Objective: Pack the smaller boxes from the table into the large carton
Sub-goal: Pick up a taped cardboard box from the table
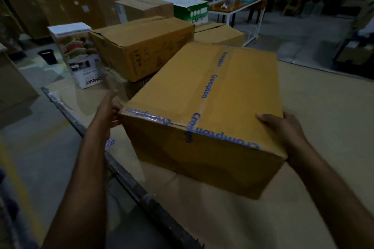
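Both hands clasp the box (204,111) at its near corners, left hand (108,112) and right hand (283,129) curled round its sides, by the table's (323,123) left edge; seemingly a pickup, and next it needs carrying to the carton, which is unseen.

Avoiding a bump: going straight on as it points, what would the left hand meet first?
Likely the lower carton of the stack ahead of the left hand, though depth is unclear.
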`<action>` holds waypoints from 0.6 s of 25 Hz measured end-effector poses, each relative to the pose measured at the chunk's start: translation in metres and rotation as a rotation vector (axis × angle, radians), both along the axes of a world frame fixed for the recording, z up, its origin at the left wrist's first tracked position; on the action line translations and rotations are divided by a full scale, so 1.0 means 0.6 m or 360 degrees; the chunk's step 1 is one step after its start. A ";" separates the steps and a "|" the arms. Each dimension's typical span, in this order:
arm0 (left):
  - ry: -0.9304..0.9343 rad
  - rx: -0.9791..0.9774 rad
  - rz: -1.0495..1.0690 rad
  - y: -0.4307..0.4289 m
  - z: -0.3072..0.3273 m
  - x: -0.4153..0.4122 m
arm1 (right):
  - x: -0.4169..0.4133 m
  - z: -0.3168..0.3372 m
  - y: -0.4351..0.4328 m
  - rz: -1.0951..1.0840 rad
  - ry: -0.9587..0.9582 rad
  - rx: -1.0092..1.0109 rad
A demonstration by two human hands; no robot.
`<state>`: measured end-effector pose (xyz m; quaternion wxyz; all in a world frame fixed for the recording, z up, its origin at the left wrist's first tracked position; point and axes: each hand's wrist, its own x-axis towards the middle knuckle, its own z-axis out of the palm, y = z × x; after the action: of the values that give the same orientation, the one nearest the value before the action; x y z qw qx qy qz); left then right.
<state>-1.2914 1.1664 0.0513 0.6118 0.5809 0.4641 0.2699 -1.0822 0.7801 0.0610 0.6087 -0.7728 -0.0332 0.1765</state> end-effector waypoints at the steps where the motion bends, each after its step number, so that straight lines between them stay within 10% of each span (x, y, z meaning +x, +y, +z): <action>1: 0.0083 -0.0069 -0.0296 -0.022 0.007 0.000 | 0.015 0.004 -0.037 0.0120 0.0117 -0.0063; 5: -0.0061 -0.0372 -0.0743 -0.078 0.045 0.019 | 0.034 0.003 -0.081 0.0358 0.0352 -0.0084; 15: -0.0167 -0.0242 -0.0638 -0.357 0.102 -0.029 | 0.080 0.047 -0.297 0.0478 0.0308 0.0186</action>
<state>-1.3088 0.9520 0.1125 0.7185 0.5990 0.3258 0.1370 -1.0341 0.6019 0.0890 0.6196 -0.7019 -0.0997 0.3368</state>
